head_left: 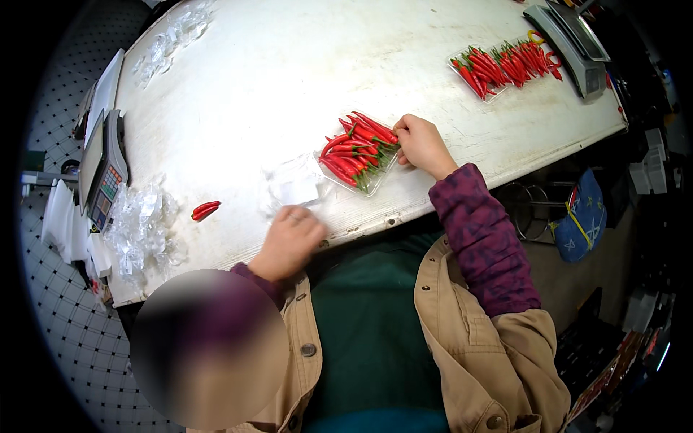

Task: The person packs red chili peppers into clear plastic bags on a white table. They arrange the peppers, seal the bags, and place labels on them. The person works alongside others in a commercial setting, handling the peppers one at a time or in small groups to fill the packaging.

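Observation:
A clear plastic tray (369, 189) of red chili peppers (350, 155) lies near the front edge of the white table, most green stems toward the right. My right hand (424, 146) is closed at the tray's right side, fingertips pinched at the stem end of the uppermost chili. Left of the tray lies a crumpled clear plastic bag (296, 189). My left hand (294, 237) is at its near edge, smeared by motion, so its grip is unclear. Farther left, a small pair of loose red chilies (206, 210) rests on the tabletop.
Filled chili trays (479, 74) stand at the back right beside a scale (577, 61). Another scale (108, 177) with a keypad sits at the left edge, near heaped clear plastic bags (143, 227). More plastic (173, 42) lies at the far left. A blue bag (581, 220) is below the table.

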A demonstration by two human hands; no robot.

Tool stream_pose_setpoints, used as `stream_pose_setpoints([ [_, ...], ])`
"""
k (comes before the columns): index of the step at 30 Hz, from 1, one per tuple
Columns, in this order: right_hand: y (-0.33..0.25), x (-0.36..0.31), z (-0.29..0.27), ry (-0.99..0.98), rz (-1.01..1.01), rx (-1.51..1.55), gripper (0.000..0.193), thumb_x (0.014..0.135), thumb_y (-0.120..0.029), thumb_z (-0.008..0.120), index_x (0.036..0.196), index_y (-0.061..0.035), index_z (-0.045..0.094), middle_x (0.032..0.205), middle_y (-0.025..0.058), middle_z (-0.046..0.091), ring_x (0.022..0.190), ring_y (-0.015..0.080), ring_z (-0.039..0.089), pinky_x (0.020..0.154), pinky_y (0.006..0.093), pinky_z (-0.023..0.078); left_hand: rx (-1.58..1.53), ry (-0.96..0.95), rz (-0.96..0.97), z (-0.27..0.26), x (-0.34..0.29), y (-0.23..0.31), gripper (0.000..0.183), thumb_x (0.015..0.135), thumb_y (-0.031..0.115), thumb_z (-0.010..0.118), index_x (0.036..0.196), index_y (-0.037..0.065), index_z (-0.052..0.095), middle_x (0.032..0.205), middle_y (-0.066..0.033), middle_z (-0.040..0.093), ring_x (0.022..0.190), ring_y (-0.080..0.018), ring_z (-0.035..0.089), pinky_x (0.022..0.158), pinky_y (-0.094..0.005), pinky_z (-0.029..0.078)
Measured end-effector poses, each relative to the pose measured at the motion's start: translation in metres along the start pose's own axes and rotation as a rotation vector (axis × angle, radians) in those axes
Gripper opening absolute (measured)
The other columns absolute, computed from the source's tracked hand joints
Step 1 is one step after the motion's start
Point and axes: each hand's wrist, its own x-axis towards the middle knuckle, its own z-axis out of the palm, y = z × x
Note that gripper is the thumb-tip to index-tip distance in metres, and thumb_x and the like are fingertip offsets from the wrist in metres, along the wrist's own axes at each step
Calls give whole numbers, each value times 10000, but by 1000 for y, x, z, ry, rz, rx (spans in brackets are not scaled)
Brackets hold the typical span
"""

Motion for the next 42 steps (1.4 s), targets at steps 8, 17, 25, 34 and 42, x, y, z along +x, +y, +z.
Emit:
stream_pose_setpoints([
  [8, -6, -3, -2, -89, -46, 42, 149, 866, -84, 482, 894, 9, 595, 680, 155, 623, 536, 231, 614, 528, 340, 487, 445, 207, -320, -40, -10, -72, 113, 671, -30, 542, 734, 44, 484, 692, -105, 480, 667, -286, 487, 595, -372, 395],
  [17, 7, 3, -1, -3, -386, -275, 124, 884, -129, 532, 912, -31, 602, 684, 100, 596, 541, 181, 588, 516, 312, 470, 705, 271, -530, -74, -7, -112, 252, 742, 44, 633, 988, 58, 579, 1003, -122, 591, 939, -302, 560, 722, -361, 463],
  [25, 12, 6, -8, 185, -567, -615, 131, 802, -149, 612, 904, -67, 615, 855, 101, 570, 790, 286, 586, 663, 392, 479, -235, 299, -779, 12, 44, -24, 206, 794, 151, 643, 978, 62, 614, 902, -94, 613, 752, -256, 611, 649, -353, 474],
  [34, 23, 10, -13, 332, -671, -792, 216, 726, -46, 577, 932, -101, 603, 824, 86, 545, 807, 275, 547, 644, 377, 493, -71, 247, -317, 12, 69, 2, 771, 640, 281, 771, 1304, 66, 442, 1356, -160, 410, 1225, -355, 414, 997, -522, 305],
  [42, 18, 7, 3, 323, -576, -530, 373, 732, -44, 548, 1102, -81, 579, 868, 123, 556, 850, 305, 537, 717, 398, 477, -28, 173, -294, 39, 60, -18, 897, 558, 291, 803, 1326, 61, 401, 1316, -180, 402, 1223, -364, 378, 1049, -599, 194],
])
